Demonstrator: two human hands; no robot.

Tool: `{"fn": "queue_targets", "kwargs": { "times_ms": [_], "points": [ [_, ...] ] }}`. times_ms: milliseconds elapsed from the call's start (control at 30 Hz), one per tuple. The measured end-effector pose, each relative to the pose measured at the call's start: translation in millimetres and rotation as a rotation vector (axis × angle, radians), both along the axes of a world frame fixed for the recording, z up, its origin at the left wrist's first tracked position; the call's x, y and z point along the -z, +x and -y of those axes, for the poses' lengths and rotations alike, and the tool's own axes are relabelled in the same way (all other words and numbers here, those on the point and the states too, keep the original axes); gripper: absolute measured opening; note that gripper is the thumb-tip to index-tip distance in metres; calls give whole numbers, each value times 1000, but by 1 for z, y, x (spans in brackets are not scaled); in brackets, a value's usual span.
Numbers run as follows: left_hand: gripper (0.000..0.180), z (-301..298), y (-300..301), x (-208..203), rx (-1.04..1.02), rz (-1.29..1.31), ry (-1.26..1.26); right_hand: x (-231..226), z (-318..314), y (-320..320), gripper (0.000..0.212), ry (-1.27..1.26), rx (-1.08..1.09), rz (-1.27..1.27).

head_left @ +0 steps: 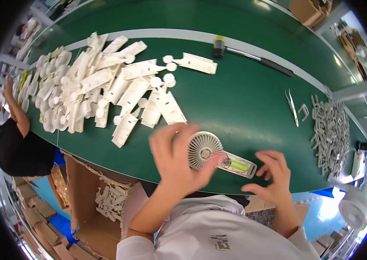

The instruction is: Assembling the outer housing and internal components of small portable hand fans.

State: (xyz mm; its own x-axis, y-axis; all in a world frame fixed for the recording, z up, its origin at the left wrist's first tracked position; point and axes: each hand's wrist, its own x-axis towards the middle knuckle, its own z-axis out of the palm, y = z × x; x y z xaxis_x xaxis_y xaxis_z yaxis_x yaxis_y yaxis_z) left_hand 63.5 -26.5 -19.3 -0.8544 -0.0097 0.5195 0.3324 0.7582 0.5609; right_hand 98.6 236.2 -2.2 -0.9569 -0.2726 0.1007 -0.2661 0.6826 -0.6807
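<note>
A small white handheld fan (204, 147) lies at the near edge of the green table, with its round slatted head to the left. Its handle is uncovered and shows thin wires and a green battery (239, 166). My left hand (172, 158), slightly blurred, grips the fan head from the left, the thumb resting near where head and handle meet. Beyond the handle's right end, my right hand (274, 175) is held with fingers curved and apart, holding nothing. A grey loop-shaped piece shows at that end of the handle.
White plastic shells (105, 82) are heaped at left. A mallet (219, 47) lies at the back, tweezers (293, 109) and piled grey U-shaped clips (331, 134) at right. Below the table edge stands a cardboard box (89, 197) holding white parts. A co-worker (19, 143) is at far left.
</note>
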Motion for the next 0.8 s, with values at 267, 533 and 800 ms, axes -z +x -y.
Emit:
{"fn": "queue_targets", "kwargs": {
  "times_ms": [267, 533, 800],
  "points": [
    [29, 34, -54, -20, -286, 275, 379, 14, -1, 18, 45, -253, 127, -93],
    [41, -52, 50, -20, 674, 288, 576, -18, 56, 21, 72, -918, 166, 400],
    [42, -13, 35, 10, 146, 71, -46, -24, 34, -18, 21, -386, 332, 264]
  ]
}}
